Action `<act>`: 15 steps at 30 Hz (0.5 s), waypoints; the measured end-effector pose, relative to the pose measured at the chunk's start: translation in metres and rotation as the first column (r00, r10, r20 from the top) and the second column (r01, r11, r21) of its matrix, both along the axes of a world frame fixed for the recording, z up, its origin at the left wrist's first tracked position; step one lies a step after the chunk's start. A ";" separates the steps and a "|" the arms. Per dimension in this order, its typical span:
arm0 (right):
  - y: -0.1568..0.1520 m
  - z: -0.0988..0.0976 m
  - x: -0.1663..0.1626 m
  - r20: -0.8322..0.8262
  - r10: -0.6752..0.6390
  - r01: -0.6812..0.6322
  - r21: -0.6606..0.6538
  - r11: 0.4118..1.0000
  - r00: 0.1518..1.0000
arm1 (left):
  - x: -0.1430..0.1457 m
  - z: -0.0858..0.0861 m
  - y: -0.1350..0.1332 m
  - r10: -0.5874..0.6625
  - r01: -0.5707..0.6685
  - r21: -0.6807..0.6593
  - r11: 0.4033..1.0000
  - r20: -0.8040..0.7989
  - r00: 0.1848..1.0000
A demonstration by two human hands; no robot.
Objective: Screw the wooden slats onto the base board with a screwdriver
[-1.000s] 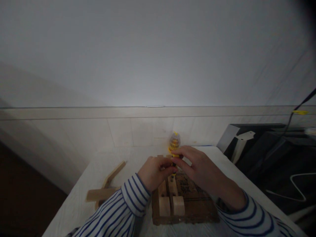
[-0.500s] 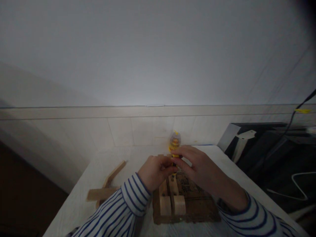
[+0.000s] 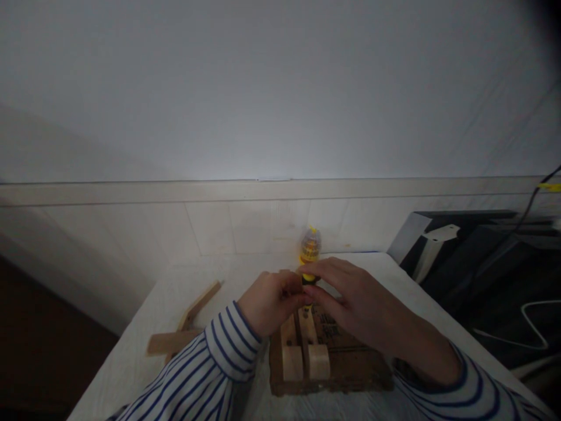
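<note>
Yellow clear-topped tool (image 3: 310, 256), roughly upright, pinched between thumb and fingers of right hand (image 3: 348, 286); lower end over right-hand wooden strip (image 3: 308, 327). Left hand (image 3: 268, 304) close against lower end; can't tell what its fingers pinch. Strip on cardboard (image 3: 359, 365), toward tabletop's (image 3: 403, 289) near edge. Wood pieces (image 3: 173, 343) toward left edge, well apart.
</note>
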State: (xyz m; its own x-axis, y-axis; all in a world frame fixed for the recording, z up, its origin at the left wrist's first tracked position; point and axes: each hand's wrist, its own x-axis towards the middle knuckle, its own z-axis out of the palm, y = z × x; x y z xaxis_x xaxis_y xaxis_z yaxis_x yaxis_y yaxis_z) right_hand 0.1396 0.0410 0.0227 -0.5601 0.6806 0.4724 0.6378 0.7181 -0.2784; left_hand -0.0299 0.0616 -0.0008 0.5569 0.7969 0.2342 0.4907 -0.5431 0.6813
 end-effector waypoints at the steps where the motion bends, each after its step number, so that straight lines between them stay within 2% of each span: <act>1: -0.001 0.001 0.000 0.009 0.001 -0.001 -0.001 1.000 1.000 | 0.000 0.001 0.000 -0.006 0.006 -0.003 1.000 0.005 1.000; 8: -0.002 0.002 -0.002 0.008 0.006 -0.006 0.009 1.000 1.000 | -0.001 0.001 0.000 -0.071 0.073 -0.026 0.997 0.068 0.995; 15: -0.001 -0.002 -0.002 -0.089 -0.013 0.008 -0.063 0.998 0.996 | -0.002 0.001 0.001 -0.061 0.063 -0.035 0.997 0.046 0.997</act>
State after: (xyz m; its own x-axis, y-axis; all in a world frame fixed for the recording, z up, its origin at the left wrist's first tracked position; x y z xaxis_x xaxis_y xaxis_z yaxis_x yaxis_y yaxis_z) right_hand 0.1371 0.0399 0.0211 -0.5099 0.7161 0.4766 0.6157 0.6908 -0.3792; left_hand -0.0315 0.0623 0.0004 0.5952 0.7695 0.2313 0.4253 -0.5459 0.7219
